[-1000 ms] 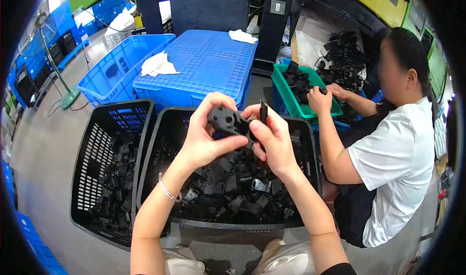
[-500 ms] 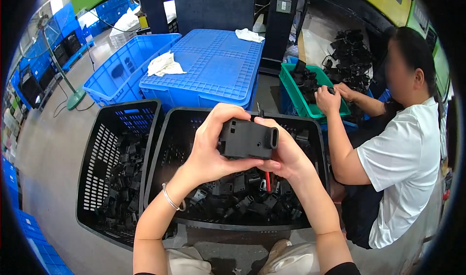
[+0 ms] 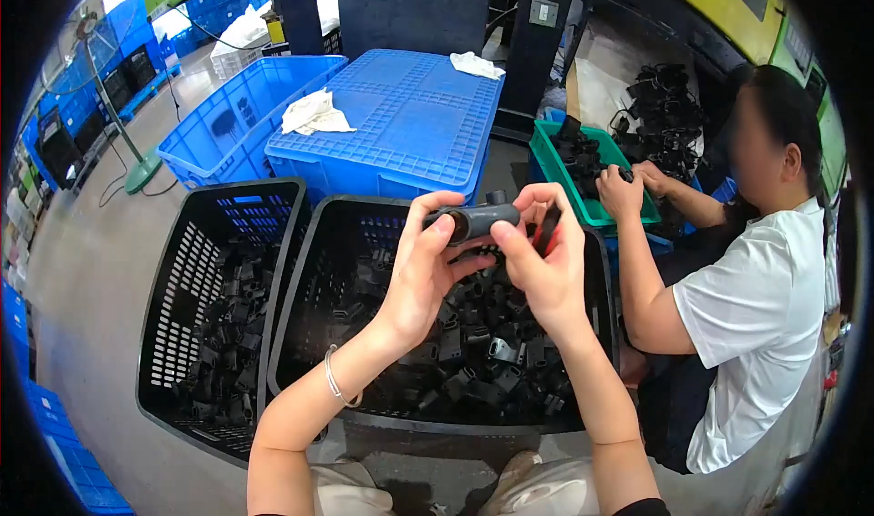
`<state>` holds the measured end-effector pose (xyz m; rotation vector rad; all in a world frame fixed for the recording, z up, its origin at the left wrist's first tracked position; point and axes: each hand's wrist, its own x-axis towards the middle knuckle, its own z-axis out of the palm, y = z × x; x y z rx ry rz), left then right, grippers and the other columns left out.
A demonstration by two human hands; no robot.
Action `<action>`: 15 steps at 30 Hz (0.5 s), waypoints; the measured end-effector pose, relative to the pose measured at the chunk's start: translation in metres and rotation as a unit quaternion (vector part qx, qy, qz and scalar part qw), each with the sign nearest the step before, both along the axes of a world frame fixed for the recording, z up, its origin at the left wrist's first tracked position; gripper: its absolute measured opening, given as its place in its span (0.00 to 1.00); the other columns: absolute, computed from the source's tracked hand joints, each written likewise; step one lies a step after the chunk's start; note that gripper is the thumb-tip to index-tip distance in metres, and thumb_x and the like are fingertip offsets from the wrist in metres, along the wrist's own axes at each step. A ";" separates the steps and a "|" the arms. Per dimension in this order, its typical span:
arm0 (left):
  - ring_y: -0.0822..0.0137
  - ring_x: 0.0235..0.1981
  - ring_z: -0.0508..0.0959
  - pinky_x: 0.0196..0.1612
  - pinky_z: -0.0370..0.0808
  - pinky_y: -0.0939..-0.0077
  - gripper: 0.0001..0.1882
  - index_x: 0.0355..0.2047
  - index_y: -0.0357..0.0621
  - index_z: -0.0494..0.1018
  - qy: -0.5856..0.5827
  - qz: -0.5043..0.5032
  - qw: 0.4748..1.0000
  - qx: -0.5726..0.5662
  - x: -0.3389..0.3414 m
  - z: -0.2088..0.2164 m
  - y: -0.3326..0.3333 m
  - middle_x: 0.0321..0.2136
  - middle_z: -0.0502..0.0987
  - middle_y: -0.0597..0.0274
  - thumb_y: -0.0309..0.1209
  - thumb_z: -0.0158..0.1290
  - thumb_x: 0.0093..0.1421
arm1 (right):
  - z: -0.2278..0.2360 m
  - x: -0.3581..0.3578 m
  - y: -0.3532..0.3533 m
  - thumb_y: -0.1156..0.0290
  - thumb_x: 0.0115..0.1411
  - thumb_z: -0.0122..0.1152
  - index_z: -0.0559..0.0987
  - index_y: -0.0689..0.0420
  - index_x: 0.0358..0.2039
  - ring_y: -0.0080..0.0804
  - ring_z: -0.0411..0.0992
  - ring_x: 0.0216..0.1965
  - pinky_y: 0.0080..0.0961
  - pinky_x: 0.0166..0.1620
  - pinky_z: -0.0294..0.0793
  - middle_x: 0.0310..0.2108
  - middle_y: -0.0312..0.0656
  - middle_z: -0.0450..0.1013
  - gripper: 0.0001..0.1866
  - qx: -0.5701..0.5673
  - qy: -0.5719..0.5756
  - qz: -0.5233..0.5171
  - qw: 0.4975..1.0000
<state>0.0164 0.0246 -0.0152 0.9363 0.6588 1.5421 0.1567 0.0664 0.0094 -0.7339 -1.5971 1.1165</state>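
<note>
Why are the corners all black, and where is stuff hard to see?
Head view: the wide fisheye lens leaves dark corners and bends straight edges near the picture's rim; head view: black parts in the wide black crate blend together, hard to tell apart, while the held black part shows a soft sheen.

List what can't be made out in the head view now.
All in the head view:
Black part: far side turned away, edges covered by left hand and right hand.
Red-and-black tool: mostly behind the right hand; kind unclear.
Wide black crate: floor buried under black parts.
Co-worker's piece: too small, partly hand-covered.
Light trousers: cut by lower edge.
</note>
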 end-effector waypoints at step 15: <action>0.66 0.47 0.72 0.52 0.70 0.68 0.26 0.54 0.42 0.60 -0.100 -0.075 0.991 -0.045 -0.007 -0.002 0.004 0.48 0.69 0.58 0.26 0.56 0.56 | 0.003 0.016 0.005 0.73 0.58 0.56 0.69 0.58 0.41 0.08 0.55 0.17 0.10 0.18 0.51 0.24 0.28 0.62 0.11 -0.069 0.063 0.132 0.987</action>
